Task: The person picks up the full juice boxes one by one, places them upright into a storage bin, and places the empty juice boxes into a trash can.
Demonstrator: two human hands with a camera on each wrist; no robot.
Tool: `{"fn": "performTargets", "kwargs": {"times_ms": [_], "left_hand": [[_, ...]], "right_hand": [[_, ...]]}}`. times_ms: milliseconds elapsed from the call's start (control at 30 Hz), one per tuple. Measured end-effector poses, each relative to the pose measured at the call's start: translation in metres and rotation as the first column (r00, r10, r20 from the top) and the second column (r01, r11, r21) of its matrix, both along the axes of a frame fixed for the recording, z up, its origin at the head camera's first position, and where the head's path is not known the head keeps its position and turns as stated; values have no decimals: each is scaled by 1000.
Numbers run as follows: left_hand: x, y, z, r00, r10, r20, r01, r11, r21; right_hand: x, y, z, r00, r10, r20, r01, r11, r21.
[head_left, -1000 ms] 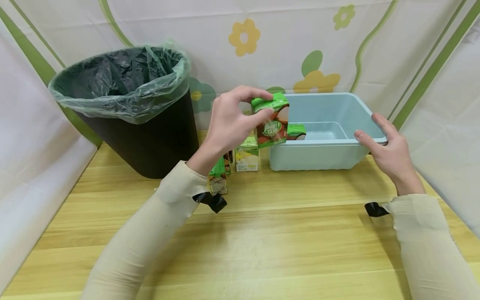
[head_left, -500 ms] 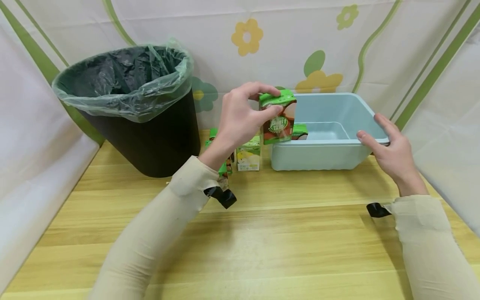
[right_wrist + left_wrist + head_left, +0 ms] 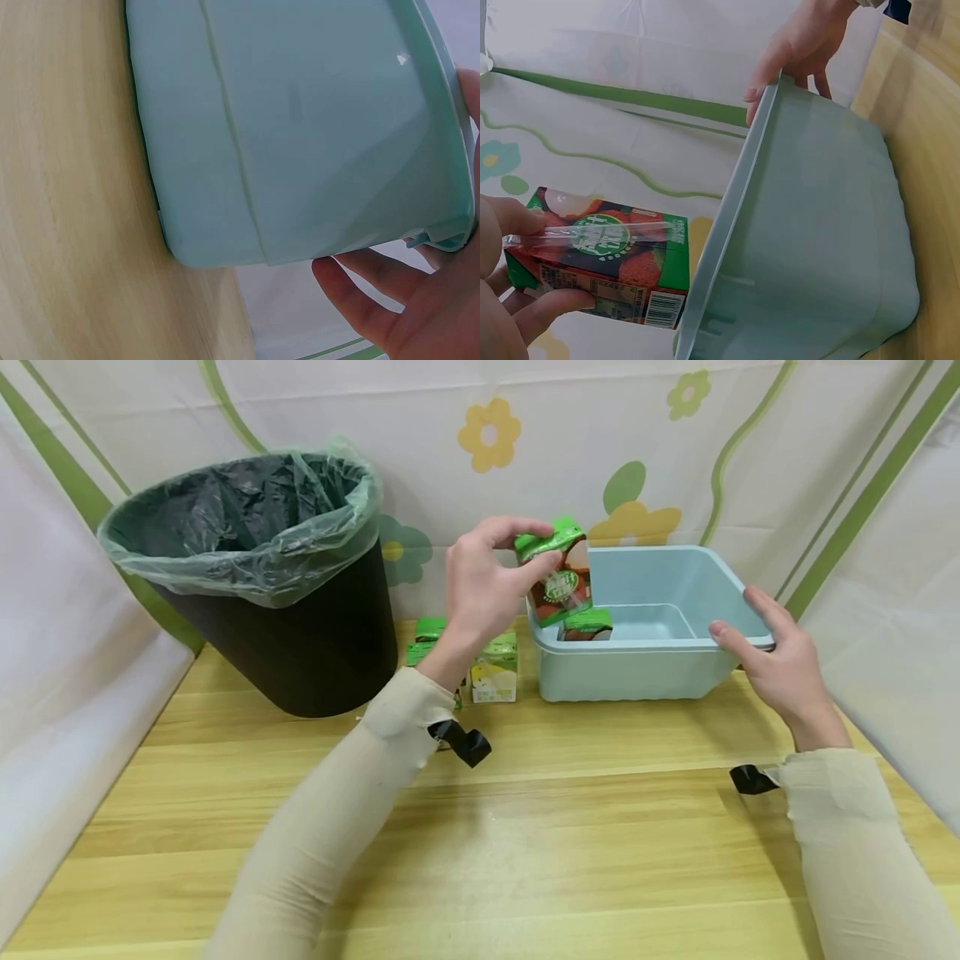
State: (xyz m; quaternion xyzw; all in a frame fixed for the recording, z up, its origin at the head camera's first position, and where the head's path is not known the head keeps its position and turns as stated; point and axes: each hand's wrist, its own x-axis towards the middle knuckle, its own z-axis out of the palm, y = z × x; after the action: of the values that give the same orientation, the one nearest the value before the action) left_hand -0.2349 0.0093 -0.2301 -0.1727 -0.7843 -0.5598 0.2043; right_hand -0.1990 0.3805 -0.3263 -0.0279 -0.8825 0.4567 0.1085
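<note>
Left fingers pinch drink carton; right fingers, spread, grip tub.

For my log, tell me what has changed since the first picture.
The left hand moved up and slightly right with the held carton, which now tilts more at the left end of the blue bin. Nothing was grasped or let go. The right hand stays at the bin's right end; the bin, the carton inside it and the black trash can stay put.
</note>
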Motion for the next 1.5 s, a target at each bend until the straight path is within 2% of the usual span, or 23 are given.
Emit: {"fn": "performTargets", "kwargs": {"times_ms": [133,300,467,767,967,1067,1300,1500], "left_hand": [[-5,9,-5,1000,13,-28,-12,998,61],[-9,21,-7,1000,15,-17,-13,991,132],[-13,30,-6,1000,7,5,-8,986,164],[-22,47,-8,1000,8,24,-12,989,149],[-34,57,-12,998,49,43,-52,995,84],[-40,62,-15,997,69,41,-71,996,57],[-51,71,-24,996,52,75,-57,996,64],[-62,78,-32,991,73,113,-74,997,2]], "right_hand": [[1,0,0,1000,0,0,0,1000,-1],[1,1,-1,1000,0,3,0,1000,2],[0,1,-1,1000,0,4,0,1000,15],[-1,0,-1,1000,3,-6,-3,1000,15],[0,1,-1,1000,5,-6,-5,1000,16],[0,1,-1,1000,3,-6,-3,1000,19],[0,2,-2,1000,6,-1,-6,1000,14],[0,1,-1,1000,10,-4,-10,1000,12]]}}
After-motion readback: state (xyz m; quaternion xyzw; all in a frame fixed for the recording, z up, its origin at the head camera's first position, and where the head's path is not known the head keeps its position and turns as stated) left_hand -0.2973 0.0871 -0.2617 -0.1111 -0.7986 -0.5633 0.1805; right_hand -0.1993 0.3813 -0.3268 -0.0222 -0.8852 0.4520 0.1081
